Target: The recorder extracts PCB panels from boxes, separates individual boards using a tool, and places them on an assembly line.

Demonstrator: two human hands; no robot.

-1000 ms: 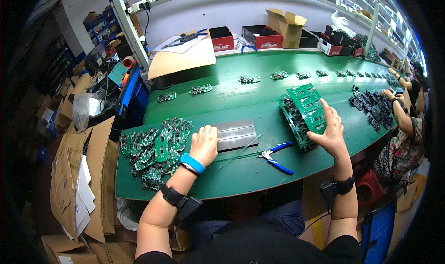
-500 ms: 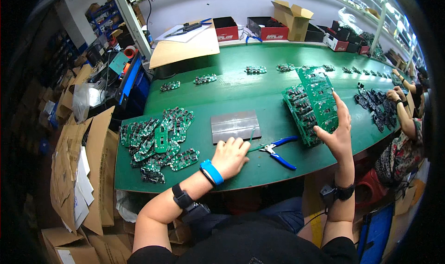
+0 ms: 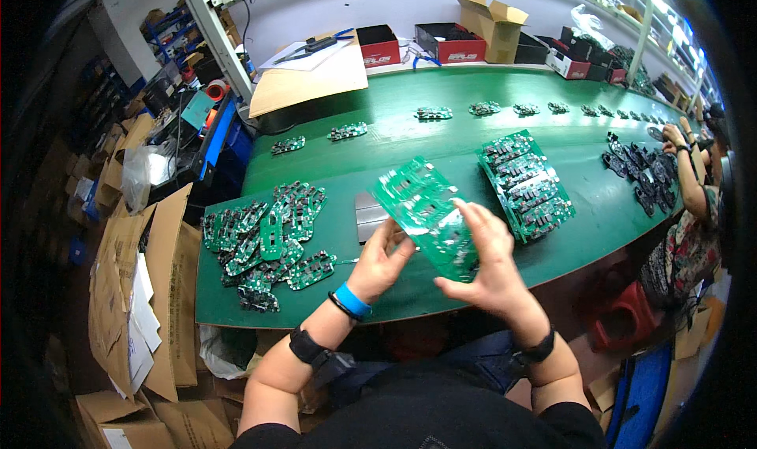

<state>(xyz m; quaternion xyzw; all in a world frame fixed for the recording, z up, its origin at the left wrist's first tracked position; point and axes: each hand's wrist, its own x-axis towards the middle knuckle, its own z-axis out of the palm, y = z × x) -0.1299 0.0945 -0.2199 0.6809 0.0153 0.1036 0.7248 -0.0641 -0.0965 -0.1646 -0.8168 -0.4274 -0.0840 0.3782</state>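
Observation:
A green circuit board panel (image 3: pixel 422 212) is tilted in the air over the near part of the bench. My right hand (image 3: pixel 493 272) grips its right side, thumb below and fingers above. Against the panel's lower left edge, my left hand (image 3: pixel 382 261) has its thumb and fingers closed. Behind the panel, a grey metal block (image 3: pixel 368 218) shows only its left part. The blue-handled cutters are hidden from sight. To the right lies a stack of populated board panels (image 3: pixel 527 185). A heap of separated circuit boards (image 3: pixel 272 236) is at the left.
A row of small boards (image 3: pixel 434 114) runs along the green bench (image 3: pixel 331 165). Black plastic parts (image 3: pixel 639 173) lie at the right by a co-worker's hands (image 3: pixel 674 141). Along the back stand red-and-black boxes (image 3: pixel 461 51) and an open carton (image 3: pixel 490 31). Cardboard (image 3: pixel 173 291) leans at left.
My right hand has lifted a panel off the stack and brought it left over the block and cutters. My left hand has shifted slightly left and turned toward the panel's edge.

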